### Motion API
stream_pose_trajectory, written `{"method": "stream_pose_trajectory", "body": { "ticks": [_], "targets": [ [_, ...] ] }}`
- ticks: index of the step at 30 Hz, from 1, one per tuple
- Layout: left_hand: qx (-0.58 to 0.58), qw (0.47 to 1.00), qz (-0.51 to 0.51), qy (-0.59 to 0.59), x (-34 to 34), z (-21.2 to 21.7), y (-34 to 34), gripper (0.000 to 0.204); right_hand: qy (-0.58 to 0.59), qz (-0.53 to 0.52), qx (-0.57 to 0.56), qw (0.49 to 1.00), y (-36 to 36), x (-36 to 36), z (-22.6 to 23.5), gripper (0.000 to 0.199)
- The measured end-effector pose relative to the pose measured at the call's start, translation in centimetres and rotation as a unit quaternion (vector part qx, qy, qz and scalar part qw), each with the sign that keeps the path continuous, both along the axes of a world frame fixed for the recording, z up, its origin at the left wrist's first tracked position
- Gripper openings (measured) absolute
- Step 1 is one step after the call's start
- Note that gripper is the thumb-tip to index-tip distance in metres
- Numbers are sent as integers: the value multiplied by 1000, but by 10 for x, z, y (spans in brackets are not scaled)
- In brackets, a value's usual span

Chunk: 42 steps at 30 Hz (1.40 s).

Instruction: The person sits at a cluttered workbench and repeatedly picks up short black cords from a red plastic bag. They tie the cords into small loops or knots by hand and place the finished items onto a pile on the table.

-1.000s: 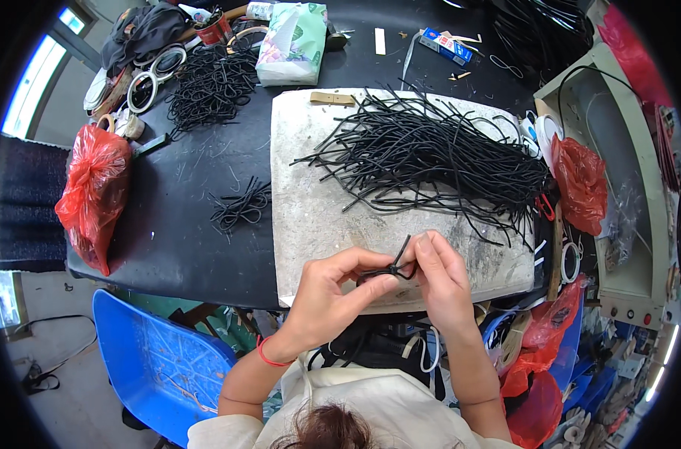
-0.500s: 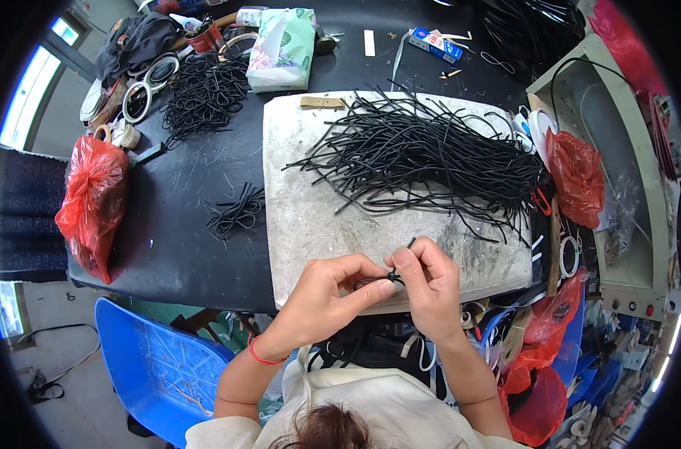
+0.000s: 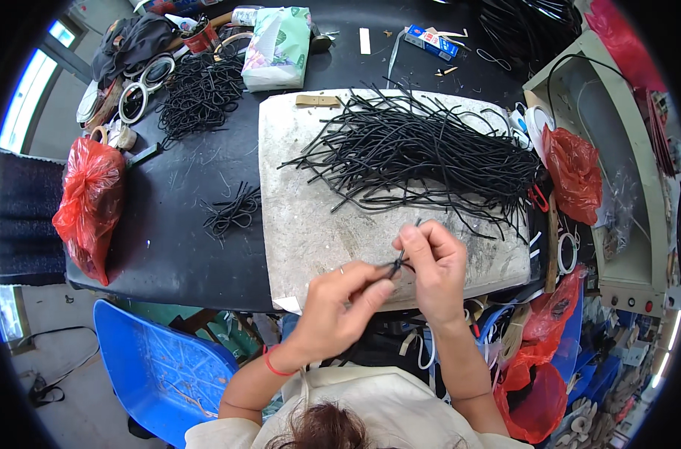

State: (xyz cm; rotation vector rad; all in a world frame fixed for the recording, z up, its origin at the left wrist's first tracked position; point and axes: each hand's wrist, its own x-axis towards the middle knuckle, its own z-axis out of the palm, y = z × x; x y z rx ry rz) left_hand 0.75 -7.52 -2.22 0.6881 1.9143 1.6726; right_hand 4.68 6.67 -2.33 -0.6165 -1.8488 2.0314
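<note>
My left hand [image 3: 339, 307] and my right hand [image 3: 435, 269] meet over the near edge of a worn white board [image 3: 310, 224]. Both pinch one short black cord [image 3: 400, 260] between the fingertips; the cord looks looped or knotted where the fingers meet, and one end sticks up past my right forefinger. A large heap of long black cords [image 3: 423, 153] lies on the far half of the board, just beyond my hands. A small bundle of tied black cords [image 3: 234, 211] rests on the black table [image 3: 168, 247] to the left of the board.
A red plastic bag [image 3: 89, 202] sits at the table's left edge, another red bag [image 3: 574, 172] at the right. Behind are a second cord pile [image 3: 198, 93], tape rolls [image 3: 134, 101] and a green printed packet [image 3: 279, 49]. A blue chair [image 3: 160, 367] stands below left.
Both hands have stayed at the board's near edge, working the same cord. The cord stuck out longer between the fingers before; now it is drawn into a tight small knot.
</note>
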Motion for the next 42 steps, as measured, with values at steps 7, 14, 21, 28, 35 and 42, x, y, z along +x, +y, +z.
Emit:
{"method": "stream_pose_trajectory", "body": {
  "ticks": [7,14,21,28,35,42],
  "targets": [
    [219,961,109,-130,3,-8,24,36,59,-54,-161,984,-9,-9,9,21],
    [240,921,195,-239,3,-13,26,15,4,60,-173,983,2,7,3,15],
    [255,919,230,-193,8,-16,30,12,20,77,-109,991,-5,13,13,15],
    [261,916,222,-208,6,-13,27,13,17,104,-68,992,-5,17,16,18],
    [238,908,111,-327,-18,8,14,15,-31,113,-43,992,15,28,17,21],
    [151,932,-19,-329,-25,16,3,17,74,138,31,987,11,3,20,15]
  ]
}}
